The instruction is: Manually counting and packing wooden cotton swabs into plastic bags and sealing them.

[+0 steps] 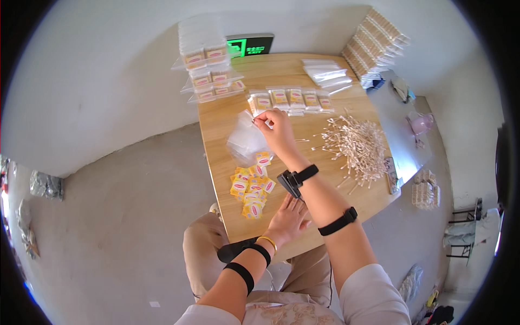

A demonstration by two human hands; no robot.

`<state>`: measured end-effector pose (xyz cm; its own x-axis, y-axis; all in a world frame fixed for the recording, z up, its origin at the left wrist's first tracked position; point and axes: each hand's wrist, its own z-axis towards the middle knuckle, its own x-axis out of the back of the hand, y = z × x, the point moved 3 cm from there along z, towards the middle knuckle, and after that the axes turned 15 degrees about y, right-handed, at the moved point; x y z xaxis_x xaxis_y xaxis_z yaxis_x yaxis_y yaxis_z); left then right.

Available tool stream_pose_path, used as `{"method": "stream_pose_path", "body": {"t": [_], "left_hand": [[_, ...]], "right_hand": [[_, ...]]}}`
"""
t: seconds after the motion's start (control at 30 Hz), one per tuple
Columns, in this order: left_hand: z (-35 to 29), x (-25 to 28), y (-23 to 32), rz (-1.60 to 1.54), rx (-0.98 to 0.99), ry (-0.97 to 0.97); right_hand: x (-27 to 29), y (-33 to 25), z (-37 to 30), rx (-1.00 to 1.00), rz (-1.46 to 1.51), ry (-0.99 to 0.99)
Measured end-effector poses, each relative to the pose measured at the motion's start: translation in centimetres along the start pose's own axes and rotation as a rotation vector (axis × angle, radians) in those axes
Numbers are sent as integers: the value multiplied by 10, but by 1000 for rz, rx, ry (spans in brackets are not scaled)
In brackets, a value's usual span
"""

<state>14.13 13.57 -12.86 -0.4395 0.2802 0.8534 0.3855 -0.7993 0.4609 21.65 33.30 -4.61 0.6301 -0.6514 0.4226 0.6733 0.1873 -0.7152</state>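
My right hand (pixel 275 130) reaches across the wooden table, its thumb and fingers pinched at the upper edge of a clear plastic bag (pixel 245 142). More clear film seems to lie under that bag; the layers are hard to tell apart. Close to the table's near edge, my left hand (pixel 287 219) rests with fingers stretched out, holding nothing I can see. Left of it lies a loose pile of small yellow and white printed cards (pixel 252 189). A heap of cotton swabs (pixel 355 146) spreads to the right of my right forearm, with a few stray swabs beside it.
Beyond my right hand stands a row of filled swab packets (pixel 295 99). Tall packet stacks rise at the far left (pixel 206 65) and far right (pixel 374 43). Flat clear bags (pixel 326 75) lie at the back. A green lit sign (pixel 252 45) stands against the wall.
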Motion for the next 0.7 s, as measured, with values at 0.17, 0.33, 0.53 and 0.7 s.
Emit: {"method": "stream_pose_path", "body": {"t": [0.17, 0.33, 0.53, 0.7], "left_hand": [[10, 15, 9, -420, 238, 61], [-39, -41, -125, -1210, 493, 446], [-36, 100, -2, -1745, 559, 331], [-69, 107, 16, -1419, 669, 425]], "right_hand": [[91, -26, -28, -84, 39, 96], [122, -103, -79, -160, 106, -31], [170, -109, -162, 232, -120, -60], [207, -152, -189, 44, 33, 178]]}}
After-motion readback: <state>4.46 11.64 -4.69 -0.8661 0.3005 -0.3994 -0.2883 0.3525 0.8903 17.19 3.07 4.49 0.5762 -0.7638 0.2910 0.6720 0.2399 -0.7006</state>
